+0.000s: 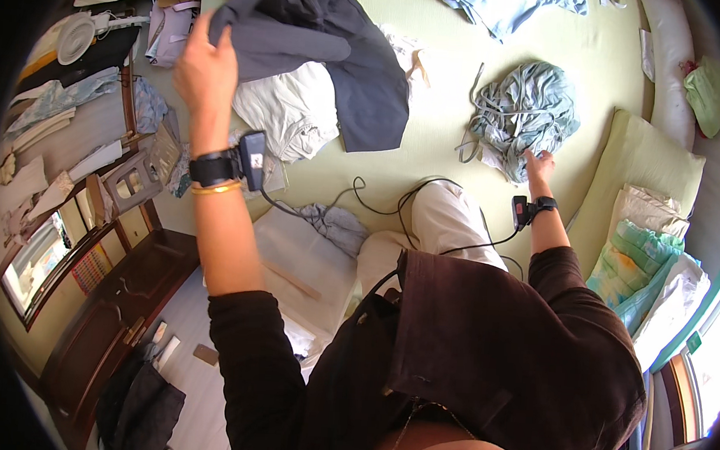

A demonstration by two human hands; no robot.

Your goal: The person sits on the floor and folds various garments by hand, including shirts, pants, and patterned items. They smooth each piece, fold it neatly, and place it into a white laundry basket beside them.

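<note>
My left hand (207, 70) is raised at the upper left, thumb and fingers pinching the edge of dark grey trousers (368, 95). The trousers spread over the bed, and one part lies over a crumpled white garment (289, 112). Over to the right, my right hand (540, 166) grips the near edge of a bunched grey-green garment (525, 105) with long ties trailing from its left side. Some of my right fingers are hidden in the cloth. Both wrists carry black strapped devices joined to a dark cable (392, 211).
A light-blue garment (509, 5) lies at the far side of the bed. A green pillow (649, 153) and folded fabrics (639, 260) are on the right. At left stand a small white fan (76, 39) and a grey plastic basket (131, 177). A grey cloth (335, 226) lies by my knees.
</note>
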